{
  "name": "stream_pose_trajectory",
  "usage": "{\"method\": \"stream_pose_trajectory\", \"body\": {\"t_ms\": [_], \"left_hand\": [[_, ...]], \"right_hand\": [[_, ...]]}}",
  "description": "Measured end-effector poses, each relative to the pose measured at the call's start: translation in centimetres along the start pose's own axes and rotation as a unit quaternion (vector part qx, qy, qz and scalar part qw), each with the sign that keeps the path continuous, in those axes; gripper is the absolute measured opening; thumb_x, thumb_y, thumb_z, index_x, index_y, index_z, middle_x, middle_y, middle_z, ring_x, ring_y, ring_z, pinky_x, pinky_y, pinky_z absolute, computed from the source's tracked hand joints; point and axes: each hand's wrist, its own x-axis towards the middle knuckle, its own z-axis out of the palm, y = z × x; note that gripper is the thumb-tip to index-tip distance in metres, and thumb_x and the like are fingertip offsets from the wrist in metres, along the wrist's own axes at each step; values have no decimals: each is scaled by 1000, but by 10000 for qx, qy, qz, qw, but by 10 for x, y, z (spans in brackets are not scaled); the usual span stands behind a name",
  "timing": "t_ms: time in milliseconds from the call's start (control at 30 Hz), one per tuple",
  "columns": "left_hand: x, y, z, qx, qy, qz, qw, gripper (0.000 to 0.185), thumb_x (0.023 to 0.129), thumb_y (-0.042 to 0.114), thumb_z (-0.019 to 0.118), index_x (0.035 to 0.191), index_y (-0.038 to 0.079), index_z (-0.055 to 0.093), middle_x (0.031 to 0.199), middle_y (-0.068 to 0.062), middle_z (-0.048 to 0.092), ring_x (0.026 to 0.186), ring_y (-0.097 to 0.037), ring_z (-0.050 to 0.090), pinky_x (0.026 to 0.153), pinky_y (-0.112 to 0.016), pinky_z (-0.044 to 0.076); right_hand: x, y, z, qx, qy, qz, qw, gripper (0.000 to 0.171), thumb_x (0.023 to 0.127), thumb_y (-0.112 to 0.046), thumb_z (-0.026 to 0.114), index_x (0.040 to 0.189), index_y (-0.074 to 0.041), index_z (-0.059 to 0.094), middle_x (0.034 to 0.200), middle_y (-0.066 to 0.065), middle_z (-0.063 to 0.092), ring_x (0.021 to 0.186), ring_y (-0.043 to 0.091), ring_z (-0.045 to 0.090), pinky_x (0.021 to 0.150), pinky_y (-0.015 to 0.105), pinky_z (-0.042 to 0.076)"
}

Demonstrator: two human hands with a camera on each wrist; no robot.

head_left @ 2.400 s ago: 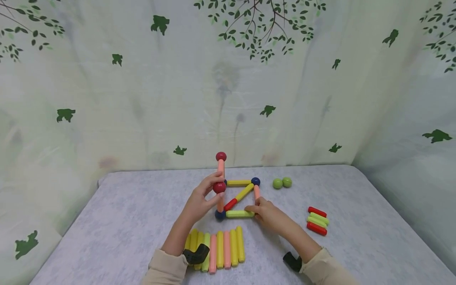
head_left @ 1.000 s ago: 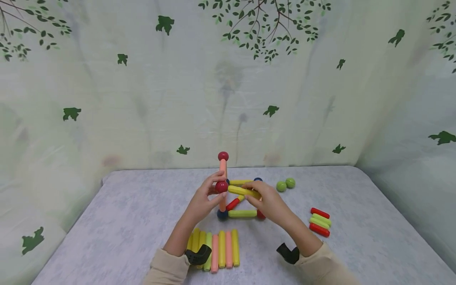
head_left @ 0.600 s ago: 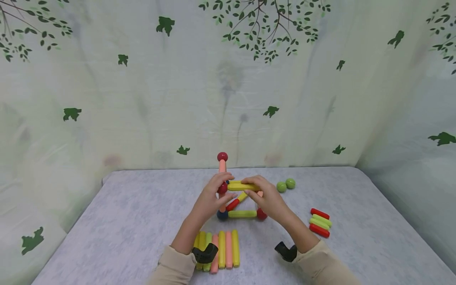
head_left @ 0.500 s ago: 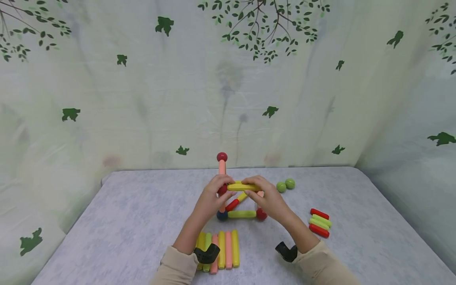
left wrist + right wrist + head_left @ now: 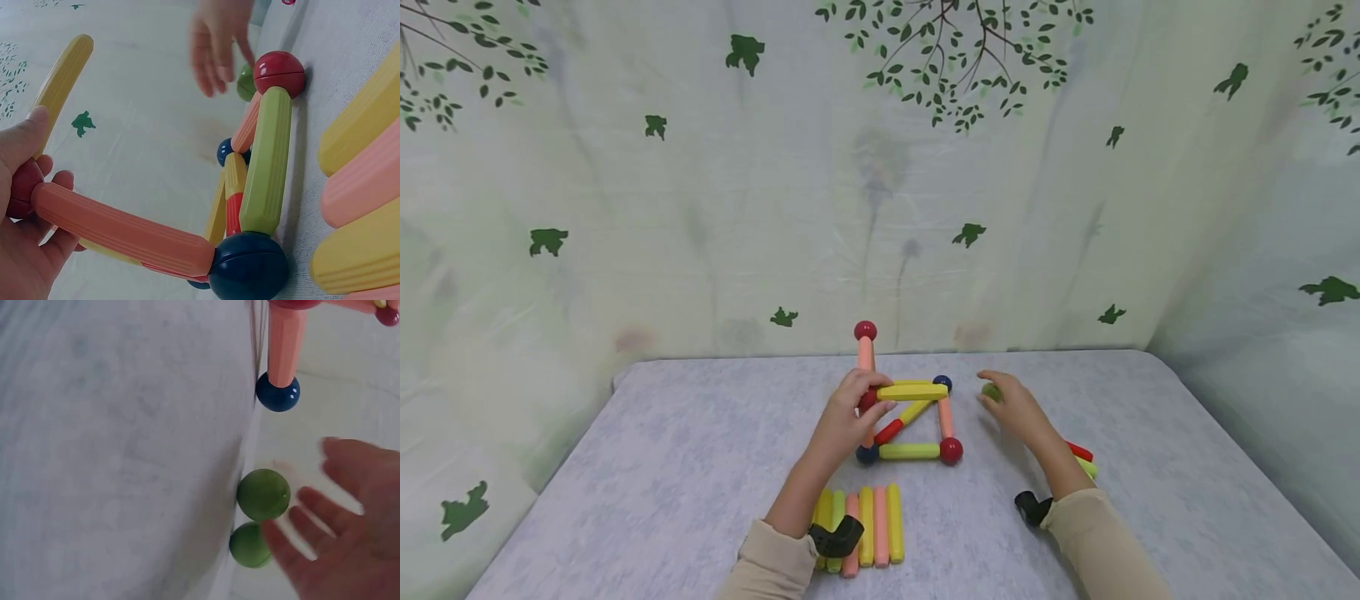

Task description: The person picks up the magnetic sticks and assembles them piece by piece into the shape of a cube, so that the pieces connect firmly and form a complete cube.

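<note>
My left hand point(image 5: 841, 417) holds a red ball point(image 5: 24, 187) at the top of a pink stick point(image 5: 125, 225), its thumb also against a yellow stick point(image 5: 913, 391). That yellow stick juts sideways from the ball, its far end free. Below, a frame of sticks and balls lies on the table: a light green stick point(image 5: 910, 451), a red corner ball point(image 5: 951, 451), blue balls point(image 5: 277, 392) and a yellow-and-red diagonal. My right hand point(image 5: 1018, 412), fingers spread and loosely bent, is beside two green balls point(image 5: 264, 494); it grips neither. One is mostly hidden by this hand in the head view.
A row of yellow, pink and light green sticks point(image 5: 881, 525) lies in front of the frame, partly behind the left wrist. Short red and green sticks point(image 5: 1078, 452) lie under the right forearm. Another red ball point(image 5: 865, 331) tops an upright pink stick at the back left.
My right hand picked up a yellow stick from the row and brought it to the red ball in my left hand. It then let go and moved right to the green balls.
</note>
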Motion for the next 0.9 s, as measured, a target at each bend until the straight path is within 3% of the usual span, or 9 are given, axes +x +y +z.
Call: {"method": "stream_pose_trajectory", "body": {"t_ms": [100,267,333,433,500,667,900], "left_hand": [[0,-1,1,25,5,-20,10000,25,81,11,67,104,11,59,99,3,50,82,-12,47,63,-22,46],[-1,-1,2,129,35,-112,9998,26,80,12,67,105,14,59,96,5,49,76,-11,45,60,-22,44],[-1,-1,2,120,18,-111,9999,26,80,12,67,105,14,59,97,5,49,77,-10,45,61,-21,44],[-1,0,2,104,-15,-86,9999,26,81,12,67,105,14,58,97,5,49,78,-10,45,61,-21,44],[-1,0,1,104,-41,-71,9999,26,81,11,67,106,14,58,98,4,48,78,-10,45,61,-22,44],[-1,-1,1,83,-75,-76,9999,27,81,10,66,106,14,58,99,4,48,78,-10,44,60,-22,43],[-1,-2,1,34,-62,48,10000,26,81,7,66,106,11,57,101,2,49,83,-10,45,64,-22,45]], "right_hand": [[4,7,4,-442,-226,164,9986,40,84,-6,61,123,-1,51,126,21,45,118,36,38,96,50,31],[4,8,6,-476,-388,528,9967,38,82,-4,64,119,-2,55,111,16,50,101,30,46,89,47,39],[1,6,6,-183,-358,653,9971,38,83,-6,63,119,-3,55,108,13,51,96,28,47,85,44,42],[-5,0,3,675,-93,529,9963,40,85,-13,63,122,-4,51,115,14,52,100,29,50,83,43,44],[-10,-6,0,1501,80,362,9880,44,85,-20,63,124,-6,48,120,14,50,104,30,51,83,42,45],[-28,-27,-11,3057,89,-175,9519,50,84,-30,63,123,-5,45,122,12,49,110,27,50,87,36,44],[-47,-53,-19,3734,-83,-778,9244,45,84,-21,64,121,-1,46,118,13,50,104,21,54,84,28,45]]}}
